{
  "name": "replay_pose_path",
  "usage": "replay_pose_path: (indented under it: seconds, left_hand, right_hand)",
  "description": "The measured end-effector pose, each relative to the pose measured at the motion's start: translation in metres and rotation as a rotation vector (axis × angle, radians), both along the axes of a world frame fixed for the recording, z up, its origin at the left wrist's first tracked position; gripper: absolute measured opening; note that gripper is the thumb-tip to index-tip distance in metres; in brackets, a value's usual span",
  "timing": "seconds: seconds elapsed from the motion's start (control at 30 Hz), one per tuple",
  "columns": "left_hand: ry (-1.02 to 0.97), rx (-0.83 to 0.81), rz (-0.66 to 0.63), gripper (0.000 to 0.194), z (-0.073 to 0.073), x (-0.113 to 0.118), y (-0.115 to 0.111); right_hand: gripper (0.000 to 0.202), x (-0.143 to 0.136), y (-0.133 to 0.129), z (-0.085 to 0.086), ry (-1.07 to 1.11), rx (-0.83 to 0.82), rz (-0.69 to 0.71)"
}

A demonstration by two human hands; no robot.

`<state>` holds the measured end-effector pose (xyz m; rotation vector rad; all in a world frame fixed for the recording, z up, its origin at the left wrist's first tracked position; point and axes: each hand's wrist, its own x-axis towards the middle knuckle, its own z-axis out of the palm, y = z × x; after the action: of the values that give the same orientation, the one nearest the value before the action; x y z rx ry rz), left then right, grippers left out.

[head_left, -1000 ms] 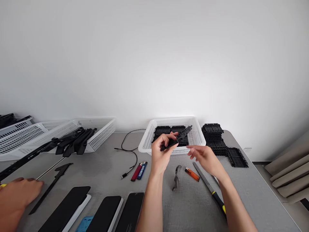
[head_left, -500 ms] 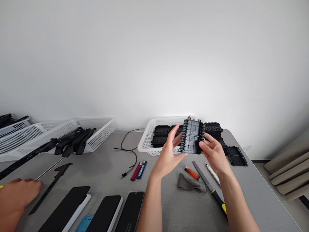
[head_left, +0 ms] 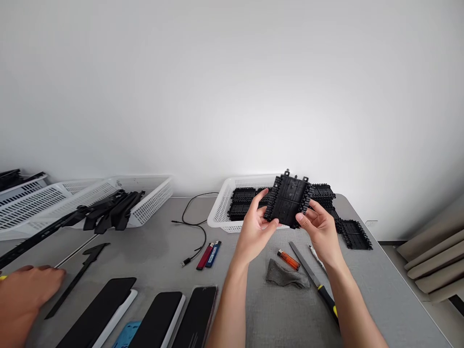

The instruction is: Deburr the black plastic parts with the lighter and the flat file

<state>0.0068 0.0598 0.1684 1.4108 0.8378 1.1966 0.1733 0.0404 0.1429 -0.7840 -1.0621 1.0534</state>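
Note:
A black plastic plate [head_left: 289, 199] with toothed side edges is held up, tilted, in front of a white basket [head_left: 217, 212]. My left hand [head_left: 253, 227] grips its lower left side, thumb at the bottom corner. On the plate's lower right, my right hand [head_left: 319, 227] pinches the edge between thumb and fingers. Similar black plates [head_left: 243, 195] lie inside the basket. More of them are stacked to its right, with one plate [head_left: 355, 235] flat on the grey table.
Below my hands lie an orange lighter [head_left: 289, 259], a grey cloth [head_left: 286, 274], a file [head_left: 306, 263] and a white pen [head_left: 317, 258]. Left are two lighters, a cable [head_left: 203, 232], phones [head_left: 155, 319], a caliper [head_left: 78, 278], baskets [head_left: 152, 203] and another person's hand [head_left: 32, 287].
The plate has turned and tilted in my hands, so its face looks darker and its top tabs show more. My left hand has shifted slightly right.

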Motion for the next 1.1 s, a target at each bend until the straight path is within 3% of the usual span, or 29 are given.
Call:
replay_pose_path:
  seconds: [0.17, 0.27, 0.33, 0.47, 0.53, 0.63, 0.7, 0.8, 0.93, 1.03, 1.1]
  left_hand:
    - [-0.015, 0.049, 0.190, 0.056, -0.002, -0.006, 0.006]
    - [0.014, 0.074, 0.291, 0.047, -0.003, -0.010, 0.008]
    - [0.014, 0.070, 0.308, 0.044, -0.003, -0.011, 0.009]
    - [0.063, 0.061, 0.276, 0.036, -0.004, -0.007, 0.010]
    - [0.065, 0.075, 0.296, 0.037, -0.004, -0.006, 0.011]
    - [0.005, 0.061, 0.315, 0.048, -0.004, -0.007, 0.011]
    - [0.005, 0.012, 0.237, 0.057, -0.005, -0.010, 0.010]
    - [0.116, -0.065, 0.071, 0.061, -0.010, -0.013, 0.009]
    - [0.229, -0.093, 0.065, 0.064, -0.016, -0.018, 0.009]
    - [0.232, -0.112, 0.119, 0.070, -0.016, -0.020, 0.009]
    - [0.209, -0.118, 0.165, 0.071, -0.015, -0.020, 0.010]
  right_hand:
    - [0.061, 0.010, 0.000, 0.005, -0.001, -0.091, -0.107]
    - [0.056, 0.019, 0.000, 0.007, -0.066, -0.154, -0.163]
    - [0.049, 0.021, -0.001, 0.007, -0.167, -0.179, -0.074]
    - [0.035, 0.017, -0.004, 0.005, -0.346, -0.161, 0.303]
    - [0.035, 0.014, -0.004, 0.004, -0.387, -0.129, 0.379]
    - [0.037, 0.014, -0.002, 0.002, -0.364, -0.160, 0.303]
    - [0.041, 0.016, -0.001, 0.001, -0.333, -0.190, 0.199]
    - [0.047, 0.020, -0.002, 0.003, -0.305, -0.190, 0.033]
    - [0.052, 0.026, -0.007, 0.008, -0.327, -0.194, -0.034]
    - [0.050, 0.036, -0.008, 0.002, -0.468, -0.193, -0.043]
    - [0.042, 0.044, -0.007, -0.011, -0.748, -0.254, -0.138]
